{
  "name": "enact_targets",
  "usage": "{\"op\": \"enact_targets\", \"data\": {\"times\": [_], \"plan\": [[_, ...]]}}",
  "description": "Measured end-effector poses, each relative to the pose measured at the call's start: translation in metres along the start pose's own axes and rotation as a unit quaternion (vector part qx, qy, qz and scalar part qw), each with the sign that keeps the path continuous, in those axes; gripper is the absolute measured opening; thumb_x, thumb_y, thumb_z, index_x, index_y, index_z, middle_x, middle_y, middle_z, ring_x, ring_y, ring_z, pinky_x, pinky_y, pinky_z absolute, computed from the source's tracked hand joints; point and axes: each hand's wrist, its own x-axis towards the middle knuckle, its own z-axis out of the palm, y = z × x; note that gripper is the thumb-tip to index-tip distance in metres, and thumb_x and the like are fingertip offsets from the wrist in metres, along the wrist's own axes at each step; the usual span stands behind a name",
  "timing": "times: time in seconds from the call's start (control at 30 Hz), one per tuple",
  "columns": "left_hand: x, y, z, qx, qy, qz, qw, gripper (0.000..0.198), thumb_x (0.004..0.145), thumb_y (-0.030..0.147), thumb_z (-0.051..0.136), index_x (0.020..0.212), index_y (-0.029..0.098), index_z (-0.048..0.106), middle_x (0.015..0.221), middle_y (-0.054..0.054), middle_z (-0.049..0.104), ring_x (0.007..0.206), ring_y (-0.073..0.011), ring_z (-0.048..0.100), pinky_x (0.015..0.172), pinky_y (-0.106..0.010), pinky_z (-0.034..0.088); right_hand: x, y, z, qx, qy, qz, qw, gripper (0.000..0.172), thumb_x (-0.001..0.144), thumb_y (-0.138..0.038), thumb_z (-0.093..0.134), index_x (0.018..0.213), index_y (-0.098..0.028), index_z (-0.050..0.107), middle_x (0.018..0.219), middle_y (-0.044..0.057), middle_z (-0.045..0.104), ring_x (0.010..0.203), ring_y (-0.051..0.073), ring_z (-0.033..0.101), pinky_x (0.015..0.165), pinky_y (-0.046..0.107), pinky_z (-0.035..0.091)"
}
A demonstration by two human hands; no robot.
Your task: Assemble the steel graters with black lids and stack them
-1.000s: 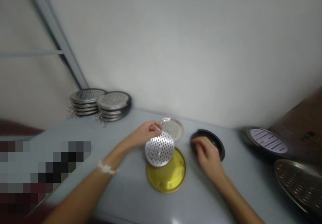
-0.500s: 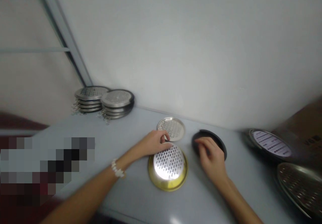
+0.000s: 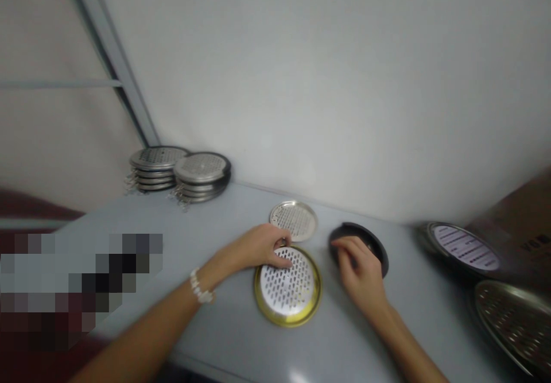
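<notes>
In the head view, a round metal grater plate (image 3: 287, 286) with rows of holes lies over a yellow-rimmed round base (image 3: 289, 320). My left hand (image 3: 263, 246), with a white bracelet at its wrist, grips the plate's far left edge, thumb on top and fingers curled at the rim. My right hand (image 3: 360, 265) is closed in a pinch over a black round dish (image 3: 381, 250); whatever its fingertips hold is too small or hidden to tell. Just beyond my left fingers lies another silver perforated disc (image 3: 297, 216).
Two stacks of round graters, one stack (image 3: 157, 158) behind another stack (image 3: 202, 167), stand at the back left of the grey table (image 3: 206, 337). At right are a labelled round piece (image 3: 467, 248), a large grater disc (image 3: 512, 325) and a cardboard box (image 3: 525, 216). A wall rises behind.
The grater plate has shifted slightly left and lost its bright glare, its tilt seeming different. My left thumb lies farther over its holes. My right hand stays pinched over the black dish.
</notes>
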Motion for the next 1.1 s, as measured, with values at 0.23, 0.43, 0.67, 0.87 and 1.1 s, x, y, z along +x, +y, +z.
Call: {"op": "enact_targets", "data": {"times": [0.23, 0.43, 0.67, 0.87, 1.1], "plan": [[-0.001, 0.008, -0.004, 0.057, -0.023, -0.03, 0.998, 0.034, 0.066, 0.044, 0.083, 0.088, 0.022, 0.069, 0.073, 0.002, 0.065, 0.064, -0.0167, 0.058, 0.054, -0.026, 0.028, 0.0, 0.001, 0.001, 0.007, -0.014, -0.003, 1.0, 0.022, 0.096, -0.019, 0.044, 0.095, -0.021, 0.065, 0.095, 0.008, 0.069, 0.09, 0.021, 0.067, 0.081, 0.033, 0.052], [-0.001, 0.01, -0.005, 0.08, -0.03, -0.03, 0.996, 0.038, 0.07, 0.047, 0.08, 0.094, 0.022, 0.065, 0.08, 0.001, 0.069, 0.069, -0.0176, 0.06, 0.056, -0.025, 0.03, -0.001, -0.002, 0.003, 0.024, -0.066, -0.018, 0.997, 0.021, 0.095, -0.015, 0.045, 0.097, -0.02, 0.066, 0.095, 0.007, 0.068, 0.091, 0.022, 0.064, 0.081, 0.035, 0.051], [-0.001, 0.009, -0.004, 0.085, -0.023, -0.012, 0.996, 0.034, 0.07, 0.046, 0.08, 0.088, 0.022, 0.064, 0.071, 0.003, 0.064, 0.062, -0.0146, 0.055, 0.053, -0.024, 0.027, -0.005, -0.02, 0.009, -0.001, -0.25, -0.065, 0.966, 0.02, 0.091, -0.014, 0.055, 0.105, -0.023, 0.066, 0.108, 0.008, 0.066, 0.107, 0.027, 0.055, 0.093, 0.045, 0.046], [-0.001, 0.006, -0.002, 0.085, -0.011, -0.013, 0.996, 0.036, 0.069, 0.048, 0.081, 0.087, 0.022, 0.064, 0.072, 0.003, 0.064, 0.063, -0.015, 0.055, 0.053, -0.025, 0.026, -0.004, -0.022, 0.006, -0.015, -0.289, -0.045, 0.956, 0.031, 0.083, -0.011, 0.059, 0.111, -0.024, 0.064, 0.12, 0.009, 0.061, 0.115, 0.029, 0.049, 0.098, 0.05, 0.042], [0.0, 0.003, -0.001, 0.09, -0.008, -0.01, 0.996, 0.035, 0.071, 0.05, 0.08, 0.084, 0.021, 0.066, 0.07, 0.003, 0.064, 0.062, -0.0148, 0.054, 0.054, -0.025, 0.026, -0.002, -0.027, 0.0, -0.008, -0.304, -0.03, 0.952, 0.036, 0.08, -0.014, 0.063, 0.115, -0.023, 0.064, 0.124, 0.01, 0.057, 0.117, 0.03, 0.047, 0.1, 0.049, 0.04]]}}
